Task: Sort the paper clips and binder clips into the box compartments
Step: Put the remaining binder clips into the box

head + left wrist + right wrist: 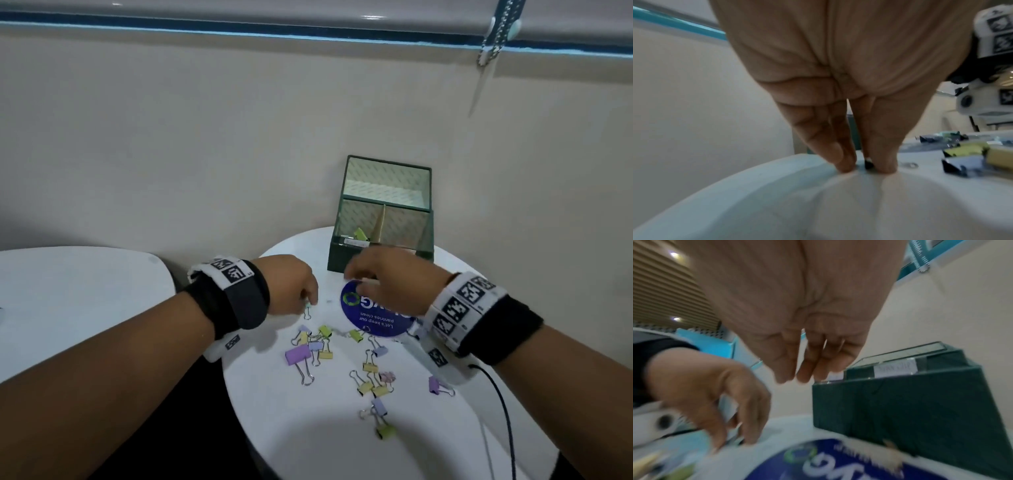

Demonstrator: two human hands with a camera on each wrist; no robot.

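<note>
Several pastel binder clips lie scattered on the round white table, the largest a purple one. A pinkish paper clip lies among them. The green box stands at the table's far edge, lid up, with one yellow-green binder clip in its front left compartment. My left hand reaches down and pinches a small mint binder clip against the table; it shows dark between the fingertips. My right hand hovers blurred before the box, fingers hanging straight, nothing visible in them.
A round blue sticker lies on the table under the right hand. A second white table stands to the left across a dark gap. A black cable runs from the right wrist. A beige wall rises behind the box.
</note>
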